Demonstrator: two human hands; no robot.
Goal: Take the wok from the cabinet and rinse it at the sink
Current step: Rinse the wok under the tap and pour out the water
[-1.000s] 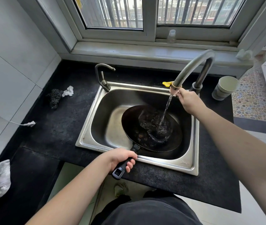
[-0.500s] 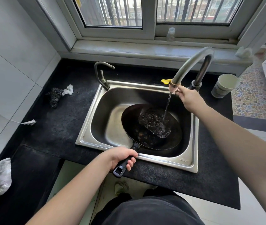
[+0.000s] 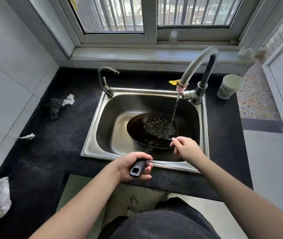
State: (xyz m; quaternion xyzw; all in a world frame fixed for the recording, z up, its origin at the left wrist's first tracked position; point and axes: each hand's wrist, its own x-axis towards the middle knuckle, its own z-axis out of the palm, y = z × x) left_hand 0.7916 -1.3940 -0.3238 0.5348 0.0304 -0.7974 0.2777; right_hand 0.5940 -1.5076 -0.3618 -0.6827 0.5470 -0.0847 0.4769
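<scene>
A: What is differing from a second ago?
B: The right hand (image 3: 186,147) is no longer gripping the tall faucet (image 3: 197,66) at its spout; it is now hovering at the near rim of the wok (image 3: 137,130), fingers loosely curled and holding nothing. The left hand (image 3: 133,167) is still wrapping its fingers round the wok's black handle (image 3: 138,168), though the handle is now lying more across the palm.
A: And the wok?
B: It is sitting tilted in the steel sink (image 3: 92,145), with water (image 3: 175,109) pouring into it.
A: How many of each thing?
B: One wok, one sink, two faucets, the small faucet (image 3: 105,80) standing at the left corner, and one cup (image 3: 229,86) resting on the black surface (image 3: 51,144).
</scene>
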